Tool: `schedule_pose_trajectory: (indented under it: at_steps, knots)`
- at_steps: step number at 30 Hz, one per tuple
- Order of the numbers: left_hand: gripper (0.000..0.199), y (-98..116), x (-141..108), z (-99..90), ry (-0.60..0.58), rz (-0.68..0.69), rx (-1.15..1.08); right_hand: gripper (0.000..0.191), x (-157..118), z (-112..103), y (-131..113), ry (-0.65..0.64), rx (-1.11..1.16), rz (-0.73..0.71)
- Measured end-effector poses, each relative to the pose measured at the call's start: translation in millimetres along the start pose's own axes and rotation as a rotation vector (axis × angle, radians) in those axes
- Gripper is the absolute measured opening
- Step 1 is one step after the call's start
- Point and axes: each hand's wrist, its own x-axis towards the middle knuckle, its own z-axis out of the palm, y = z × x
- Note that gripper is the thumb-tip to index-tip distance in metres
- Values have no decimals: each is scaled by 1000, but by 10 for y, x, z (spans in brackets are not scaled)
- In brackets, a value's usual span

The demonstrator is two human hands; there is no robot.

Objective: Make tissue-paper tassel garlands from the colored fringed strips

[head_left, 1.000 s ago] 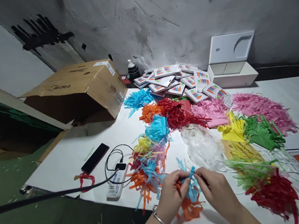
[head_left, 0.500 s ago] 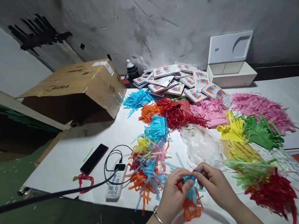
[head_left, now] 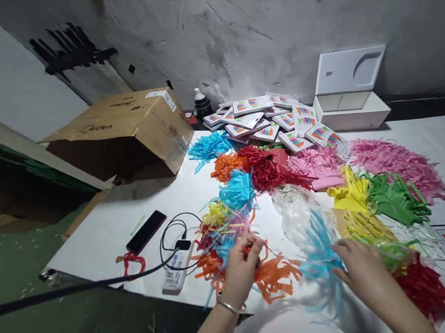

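Note:
My left hand (head_left: 243,266), with a bangle at the wrist, is closed on an orange tassel (head_left: 277,277) whose strips spread to the right just above the table's front edge. To its right, my right hand (head_left: 358,266) pinches a light blue tassel (head_left: 322,255); its strips fan out and are smeared by motion. The two tassels look apart from each other. Beside and behind my left hand lies a mixed heap of orange, blue, red and yellow tassels (head_left: 220,244). A clear plastic bag (head_left: 299,210) lies behind the blue tassel.
Piles of red (head_left: 266,170), pink (head_left: 399,167), yellow (head_left: 350,193) and green tassels (head_left: 396,199) cover the white table (head_left: 102,242). Printed packs (head_left: 252,105) and an open white box (head_left: 352,109) stand behind. A cardboard box (head_left: 121,127), phone (head_left: 147,232) and cabled power bank (head_left: 178,272) are left.
My hands have moved apart, the left one leftward and the right one rightward. The blue tassel has gone right with my right hand, while the orange one stays at my left. The view has shifted slightly.

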Motion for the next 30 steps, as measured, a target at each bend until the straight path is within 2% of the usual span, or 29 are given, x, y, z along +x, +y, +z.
schedule_pose_trajectory:
  at_steps: [2, 4, 7, 9, 13, 15, 17, 19, 23, 27, 30]
  knots:
    - [32, 20, -46, 123, -99, 16, 23, 30, 62, -10, -261, -44, 164, -68]
    - [32, 35, -94, 249, -163, 37, 10, 24, 154, 5, -554, -91, 314, -97]
    - [33, 34, -132, 328, -229, 25, 11, 20, 244, 39, -767, -145, 445, -28]
    - [30, 16, -133, 304, -251, -11, 41, 20, 237, 50, -751, -149, 502, 27]
    - [20, -31, -138, 255, -197, -16, 111, 20, 181, 47, -708, -44, 618, 138]
    - [13, -33, -154, 275, -205, 20, 139, 21, 189, 48, -758, -61, 664, 82]
    - [14, -12, -176, 300, -230, 56, 151, 21, 222, 58, -812, -89, 653, -28]
    - [16, 23, -197, 303, -256, 77, 152, 21, 254, 76, -826, -76, 606, -71]
    - [20, 65, -229, 238, -300, 84, 93, 20, 244, 118, -744, -56, 593, 42]
    - [26, 15, -238, 208, -254, 82, 47, 22, 186, 155, -688, -99, 641, 89]
    - [26, -44, -232, 223, -235, 20, -45, 20, 167, 160, -689, -78, 648, 95]
